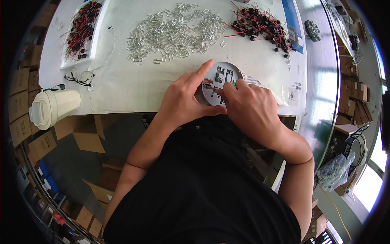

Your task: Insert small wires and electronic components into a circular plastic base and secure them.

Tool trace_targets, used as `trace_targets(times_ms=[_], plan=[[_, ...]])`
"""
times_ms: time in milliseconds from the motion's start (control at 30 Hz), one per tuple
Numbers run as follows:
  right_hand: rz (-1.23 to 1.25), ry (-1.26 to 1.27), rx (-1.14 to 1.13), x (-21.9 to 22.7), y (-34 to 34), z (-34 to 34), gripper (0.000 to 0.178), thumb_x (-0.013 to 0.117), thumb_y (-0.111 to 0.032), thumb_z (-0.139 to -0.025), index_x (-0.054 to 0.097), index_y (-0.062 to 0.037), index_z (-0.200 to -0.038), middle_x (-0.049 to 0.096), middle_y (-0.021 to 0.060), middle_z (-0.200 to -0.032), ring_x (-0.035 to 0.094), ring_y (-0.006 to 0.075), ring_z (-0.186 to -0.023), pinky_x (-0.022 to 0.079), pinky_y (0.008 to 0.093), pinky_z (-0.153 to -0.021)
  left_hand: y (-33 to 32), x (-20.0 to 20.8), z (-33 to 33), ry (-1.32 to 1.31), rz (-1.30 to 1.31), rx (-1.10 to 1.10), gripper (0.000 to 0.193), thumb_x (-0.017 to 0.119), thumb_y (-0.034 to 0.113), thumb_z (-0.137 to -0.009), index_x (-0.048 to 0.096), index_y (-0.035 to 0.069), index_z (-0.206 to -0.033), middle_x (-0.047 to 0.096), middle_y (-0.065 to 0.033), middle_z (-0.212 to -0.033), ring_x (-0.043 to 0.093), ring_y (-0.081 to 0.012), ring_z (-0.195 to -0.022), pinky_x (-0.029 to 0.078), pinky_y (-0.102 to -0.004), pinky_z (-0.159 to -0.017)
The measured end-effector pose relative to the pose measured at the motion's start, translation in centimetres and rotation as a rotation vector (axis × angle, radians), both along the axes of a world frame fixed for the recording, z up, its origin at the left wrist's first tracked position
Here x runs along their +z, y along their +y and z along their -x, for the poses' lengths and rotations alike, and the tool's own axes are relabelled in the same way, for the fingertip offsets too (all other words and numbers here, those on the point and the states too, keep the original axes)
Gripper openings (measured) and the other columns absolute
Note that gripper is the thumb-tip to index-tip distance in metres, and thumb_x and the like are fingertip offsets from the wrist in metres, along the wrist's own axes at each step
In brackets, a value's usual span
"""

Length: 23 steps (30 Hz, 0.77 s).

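A round light-grey plastic housing with dark slots and small metal pieces lies between my hands at the table's near edge. My left hand is closed round its left side, with the thumb along the near rim and a finger reaching up the far left. Over the right part of the housing, my right hand has its fingers curled and pinched against the slotted face. A small green spot shows by those fingertips. Whatever the fingertips pinch is hidden under the hand.
Clear U-shaped pieces lie heaped beyond my hands. Small black parts with red and black wires are piled far right; more fill a white tray far left. Glasses and a cream cup sit left. Cardboard boxes stand below.
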State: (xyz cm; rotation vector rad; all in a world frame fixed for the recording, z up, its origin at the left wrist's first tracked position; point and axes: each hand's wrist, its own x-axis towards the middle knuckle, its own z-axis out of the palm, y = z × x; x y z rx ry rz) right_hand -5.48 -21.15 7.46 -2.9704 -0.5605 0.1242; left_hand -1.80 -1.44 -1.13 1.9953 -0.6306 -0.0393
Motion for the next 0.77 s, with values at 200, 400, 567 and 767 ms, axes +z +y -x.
trace_targets(times_ms=[200, 400, 567, 767], plan=[[0.047, -0.006, 0.022, -0.1, -0.6, 0.4, 0.024, 0.071, -0.027, -0.1, 0.063, -0.0098, -0.086, 0.064, 0.0091, -0.075, 0.07, 0.0279, -0.063, 0.053, 0.0443, -0.051, 0.0, 0.2, 0.3, -0.026, -0.012, 0.005, 0.116, 0.099, 0.055, -0.063, 0.052, 0.006, -0.157, 0.074, -0.017, -0.106, 0.074, -0.0314, -0.094, 0.061, -0.0439, -0.083], [-0.001, 0.048, -0.003, -1.9, -1.4, 0.0, 0.024, 0.071, -0.027, -0.1, 0.062, -0.0093, -0.087, 0.064, 0.0096, -0.075, 0.07, 0.0299, -0.063, 0.053, 0.0459, -0.052, 0.0, 0.3, 0.0, 0.016, 0.012, 0.02, 0.114, 0.106, 0.032, -0.056, 0.055, 0.005, -0.155, 0.075, -0.0177, -0.113, 0.075, -0.0272, -0.097, 0.06, -0.0413, -0.088], [-0.216, 0.009, -0.068, -1.4, -3.4, 0.7, 0.024, 0.076, -0.028, -0.096, 0.063, -0.0085, -0.091, 0.067, 0.0112, -0.081, 0.072, 0.0326, -0.07, 0.055, 0.0467, -0.059, 1.2, 2.8, -0.7, 0.25, 0.055, -0.129, 0.11, 0.103, 0.03, -0.066, 0.049, 0.004, -0.159, 0.075, -0.0185, -0.115, 0.075, -0.0298, -0.1, 0.061, -0.0405, -0.087], [-0.383, -0.031, 0.08, -2.6, -3.2, 3.0, 0.042, 0.084, -0.038, -0.09, 0.07, -0.0146, -0.123, 0.07, 0.0133, -0.111, 0.074, 0.0334, -0.096, 0.06, 0.0416, -0.078, 4.5, -6.3, -1.0, 0.411, -0.016, -0.163, 0.115, 0.098, 0.023, -0.079, 0.028, 0.012, -0.17, 0.07, -0.0196, -0.136, 0.07, -0.0256, -0.125, 0.057, -0.0371, -0.102]])
